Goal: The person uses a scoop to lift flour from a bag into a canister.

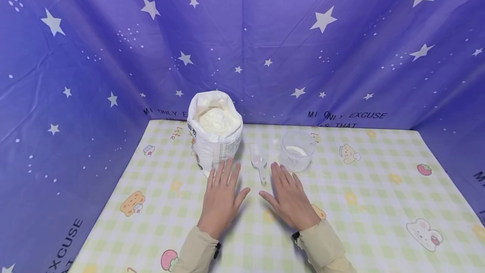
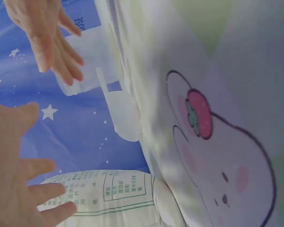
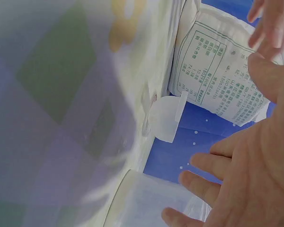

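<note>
My left hand (image 1: 220,199), fingers spread and straight, hovers palm down in front of an open white flour bag (image 1: 221,148). White powder (image 1: 217,121) fills the bag nearly to its rolled rim. On the right, my right hand (image 1: 291,201) is likewise stretched out, near a clear plastic tub (image 1: 297,153) with a little white at its bottom. Between bag and tub lies a clear scoop (image 1: 259,160), its handle toward me. Both wrist views show the fingers holding nothing; green print covers the bag's side (image 3: 217,71) in the right wrist view.
A green-and-white checked tablecloth (image 1: 379,205) with cartoon prints covers the table. Behind the bag and tub, and at both sides, hangs a purple-blue curtain (image 1: 242,33) with white stars.
</note>
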Available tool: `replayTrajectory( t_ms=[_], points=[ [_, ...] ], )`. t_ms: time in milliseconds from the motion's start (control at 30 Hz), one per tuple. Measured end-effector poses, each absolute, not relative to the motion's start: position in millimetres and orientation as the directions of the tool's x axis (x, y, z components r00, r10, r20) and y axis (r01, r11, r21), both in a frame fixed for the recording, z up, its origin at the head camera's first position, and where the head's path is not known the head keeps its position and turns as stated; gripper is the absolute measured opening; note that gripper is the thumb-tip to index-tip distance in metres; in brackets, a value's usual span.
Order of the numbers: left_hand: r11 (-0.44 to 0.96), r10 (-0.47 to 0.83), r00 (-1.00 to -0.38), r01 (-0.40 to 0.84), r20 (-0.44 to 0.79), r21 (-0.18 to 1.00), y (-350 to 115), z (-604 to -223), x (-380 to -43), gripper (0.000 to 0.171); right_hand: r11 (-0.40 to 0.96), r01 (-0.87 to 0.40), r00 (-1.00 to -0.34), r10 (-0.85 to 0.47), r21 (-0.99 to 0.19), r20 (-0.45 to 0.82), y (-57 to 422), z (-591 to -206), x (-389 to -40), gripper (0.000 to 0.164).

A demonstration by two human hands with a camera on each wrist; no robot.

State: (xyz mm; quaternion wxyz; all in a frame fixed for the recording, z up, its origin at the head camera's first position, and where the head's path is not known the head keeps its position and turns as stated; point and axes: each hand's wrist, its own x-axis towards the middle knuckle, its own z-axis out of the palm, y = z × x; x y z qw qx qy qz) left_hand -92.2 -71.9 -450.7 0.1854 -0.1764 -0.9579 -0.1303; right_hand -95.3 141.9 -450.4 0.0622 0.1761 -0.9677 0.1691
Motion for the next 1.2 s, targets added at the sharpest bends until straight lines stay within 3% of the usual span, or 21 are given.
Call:
replayTrajectory(
  t_ms=[267,467,867,1200],
  points=[
    [0.842,0.230,-0.774,0.462,0.590,0.278,-78,-442,-97,0.055,0.879,-0.352,-0.935,-0.315,-0.321,0.164,139,-449,-103,0.080],
    [0.818,0.145,-0.746,0.460,0.650,0.345,-85,-438,-101,0.046,0.889,-0.362,-0.927,-0.314,-0.280,0.204,135,-446,-112,0.071],
    [0.738,-0.064,-0.741,0.416,0.669,0.531,-101,-433,-110,0.048,0.907,-0.281,-0.954,-0.228,-0.314,0.196,127,-450,-132,0.045],
    [0.679,-0.209,-0.760,0.341,0.616,0.651,-114,-434,-123,0.056,0.909,-0.178,-0.984,-0.176,-0.376,0.040,123,-452,-143,0.038]
  ],
)
